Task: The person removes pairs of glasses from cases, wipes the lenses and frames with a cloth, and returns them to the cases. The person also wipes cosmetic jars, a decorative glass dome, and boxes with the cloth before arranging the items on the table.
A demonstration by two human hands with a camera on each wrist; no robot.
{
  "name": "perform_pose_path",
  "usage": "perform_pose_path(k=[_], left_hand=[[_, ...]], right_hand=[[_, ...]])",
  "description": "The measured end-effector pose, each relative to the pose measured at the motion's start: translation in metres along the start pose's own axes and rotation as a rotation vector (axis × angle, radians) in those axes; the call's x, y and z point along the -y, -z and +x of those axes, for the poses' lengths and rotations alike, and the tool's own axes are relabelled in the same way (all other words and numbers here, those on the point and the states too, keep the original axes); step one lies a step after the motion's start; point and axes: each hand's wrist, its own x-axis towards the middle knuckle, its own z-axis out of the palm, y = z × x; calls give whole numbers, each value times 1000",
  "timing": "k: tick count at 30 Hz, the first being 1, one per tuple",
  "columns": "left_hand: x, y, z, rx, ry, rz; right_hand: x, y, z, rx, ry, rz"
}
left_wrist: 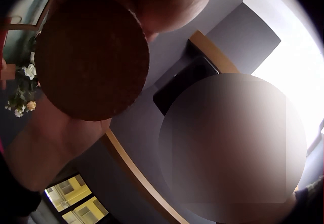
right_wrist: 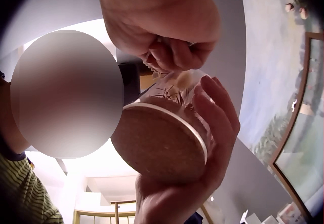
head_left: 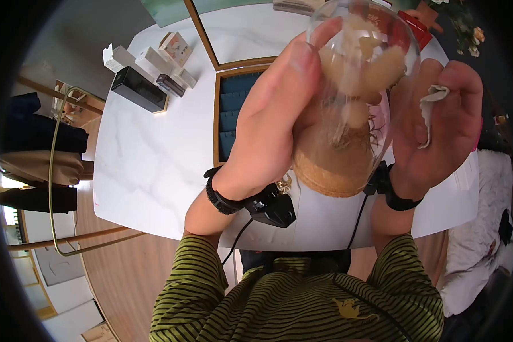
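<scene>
My left hand (head_left: 271, 117) grips a clear glass dome (head_left: 362, 80), holding it up close to the head camera over the table. Fluffy beige dried grass tufts and thin dark stems stand inside the glass. Its round cork base (head_left: 333, 165) faces down and shows broadly in the right wrist view, where the left fingers (right_wrist: 217, 107) wrap round the side. On the dome's other side, my right hand (head_left: 453, 125) has its fingers curled around a crumpled white cloth or tissue (head_left: 427, 108), close against the glass.
On the white table (head_left: 148, 154), a wood-framed case (head_left: 218, 114) with blue padded rows lies beneath the left hand. A black box (head_left: 138, 89) and several small boxes stand at the back left. A red object (head_left: 414, 29) and flowers (head_left: 467, 34) are at the back right.
</scene>
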Motion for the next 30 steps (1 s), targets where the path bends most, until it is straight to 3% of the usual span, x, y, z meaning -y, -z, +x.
perform_pose_path(k=[2, 4, 5, 9, 12, 14, 16, 21, 23, 24, 26, 27, 29, 30], left_hand=[[-11, -10, -3, -137, 90, 151], [0, -6, 0, -185, 66, 88], [4, -6, 2, -232, 42, 26], [2, -11, 1, -180, 17, -93], [7, -7, 0, -255, -91, -18], [7, 4, 1, -125, -117, -79], [6, 4, 1, -102, -127, -125], [-1, 2, -1, -64, -73, -194], [0, 5, -3, -25, -47, -456], [-2, 4, -4, -25, -47, -457], [-8, -1, -8, -143, -26, -132], [-8, -1, -7, -144, -29, -131], [-7, -2, -6, 36, -160, 69], [-8, -7, -6, 36, -162, 69]], right_hand=[[3, -11, 6, 79, 74, 80], [11, -28, 6, 42, 2, -184], [9, -24, 6, 42, 1, -183], [1, -17, -1, 125, 23, -275], [10, -18, -3, 191, -37, -282], [14, -13, 0, 262, -90, -303], [13, -8, 3, 478, -72, -234], [12, -7, 3, 487, -53, -171], [11, -6, 2, 472, -57, -147], [10, -6, 2, 441, -39, -111], [8, -6, 1, 411, -21, -75], [8, -5, -1, 397, -18, -48], [7, -3, -3, 370, -10, 5], [7, -2, -4, 356, -7, 30]])
